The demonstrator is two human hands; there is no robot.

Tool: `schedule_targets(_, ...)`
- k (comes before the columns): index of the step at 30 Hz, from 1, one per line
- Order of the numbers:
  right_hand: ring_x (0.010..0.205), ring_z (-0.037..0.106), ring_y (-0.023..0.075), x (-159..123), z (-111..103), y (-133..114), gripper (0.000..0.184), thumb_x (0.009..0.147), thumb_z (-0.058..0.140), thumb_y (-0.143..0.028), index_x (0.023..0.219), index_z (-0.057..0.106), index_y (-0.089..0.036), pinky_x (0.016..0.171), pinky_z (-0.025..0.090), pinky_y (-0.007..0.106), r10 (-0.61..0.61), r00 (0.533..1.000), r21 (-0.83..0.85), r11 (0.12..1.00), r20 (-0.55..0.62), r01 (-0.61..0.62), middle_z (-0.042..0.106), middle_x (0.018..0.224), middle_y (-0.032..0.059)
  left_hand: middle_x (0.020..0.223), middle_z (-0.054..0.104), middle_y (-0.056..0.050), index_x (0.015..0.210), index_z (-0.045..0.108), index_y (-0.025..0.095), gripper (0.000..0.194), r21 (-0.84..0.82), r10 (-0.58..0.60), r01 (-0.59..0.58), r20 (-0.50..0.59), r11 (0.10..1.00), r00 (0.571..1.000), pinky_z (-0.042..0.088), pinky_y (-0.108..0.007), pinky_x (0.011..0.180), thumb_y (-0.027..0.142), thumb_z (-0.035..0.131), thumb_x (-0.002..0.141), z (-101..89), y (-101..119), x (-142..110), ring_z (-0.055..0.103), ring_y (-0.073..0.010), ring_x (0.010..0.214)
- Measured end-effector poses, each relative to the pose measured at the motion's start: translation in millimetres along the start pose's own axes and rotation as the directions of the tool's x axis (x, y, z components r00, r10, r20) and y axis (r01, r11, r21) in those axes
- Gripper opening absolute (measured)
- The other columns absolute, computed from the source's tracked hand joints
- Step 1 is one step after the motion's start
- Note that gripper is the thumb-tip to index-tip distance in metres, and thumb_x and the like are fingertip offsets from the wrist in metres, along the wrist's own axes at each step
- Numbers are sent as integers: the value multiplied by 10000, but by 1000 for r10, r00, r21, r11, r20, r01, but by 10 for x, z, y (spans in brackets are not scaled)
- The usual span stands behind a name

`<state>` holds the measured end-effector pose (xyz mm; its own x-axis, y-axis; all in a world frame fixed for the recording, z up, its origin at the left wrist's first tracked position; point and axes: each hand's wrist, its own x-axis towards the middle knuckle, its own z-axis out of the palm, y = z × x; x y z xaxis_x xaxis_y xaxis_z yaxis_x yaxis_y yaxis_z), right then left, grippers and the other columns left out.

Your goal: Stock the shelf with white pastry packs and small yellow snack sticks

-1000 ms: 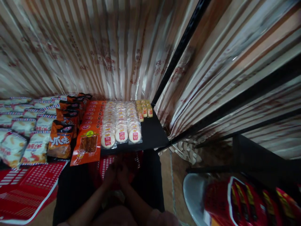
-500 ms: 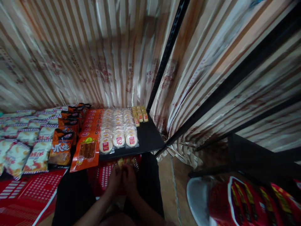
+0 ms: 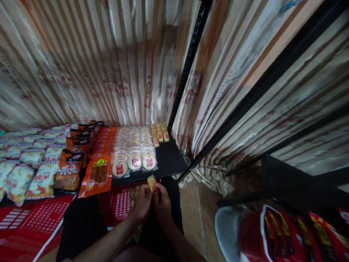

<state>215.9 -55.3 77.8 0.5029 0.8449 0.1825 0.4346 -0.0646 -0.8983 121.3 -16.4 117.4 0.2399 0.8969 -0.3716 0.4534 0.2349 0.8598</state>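
Observation:
A small yellow wrapped snack stands up between the fingers of my left hand and my right hand, just in front of the shelf's edge. Both hands are closed on it. Similar yellow wrapped snacks lie in short rows at the back right of the black shelf. Below my hands, a red plastic basket holds several small wrapped pieces, partly hidden by my left hand.
Left of the yellow snacks lie rows of round white crackers, an orange bag of brown sticks, orange-black bags and white snack bags. Black metal posts rise before a striped curtain. Red packages stand at lower right.
Both hands have risen from over the basket and shifted right, bringing the yellow wrapped snack up near the shelf's front edge. The view has shifted slightly.

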Motion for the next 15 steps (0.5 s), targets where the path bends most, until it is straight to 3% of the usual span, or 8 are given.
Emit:
schedule_targets(6, 1080, 555, 212, 274, -176, -64, 317, 840, 398, -260, 1080, 585, -174, 972, 422, 387, -71, 991, -38, 997, -114, 68, 621, 1141, 116, 1048, 628, -90, 968, 611, 171, 232, 135, 60, -56, -24, 989, 998, 425, -282, 858, 213, 448, 808, 95, 452, 132, 581, -209, 996)
schedule_targets(9, 1098, 538, 212, 441, -234, -51, 317, 834, 410, -248, 1092, 578, -172, 990, 401, 412, -111, 980, -39, 994, -163, 106, 608, 1160, 116, 1020, 639, -104, 973, 635, 130, 251, 83, 108, -106, -22, 991, 994, 433, -260, 835, 165, 458, 798, 208, 624, 298, 588, -199, 982)
schedule_targets(15, 1068, 562, 201, 792, -266, 119, 339, 820, 438, -241, 1132, 561, -185, 977, 416, 420, -106, 970, 55, 991, -220, 121, 605, 1175, 104, 955, 678, -69, 974, 648, 155, 222, 49, 74, -72, -43, 996, 996, 458, -226, 774, 123, 523, 794, 471, 854, 611, 627, -166, 900)
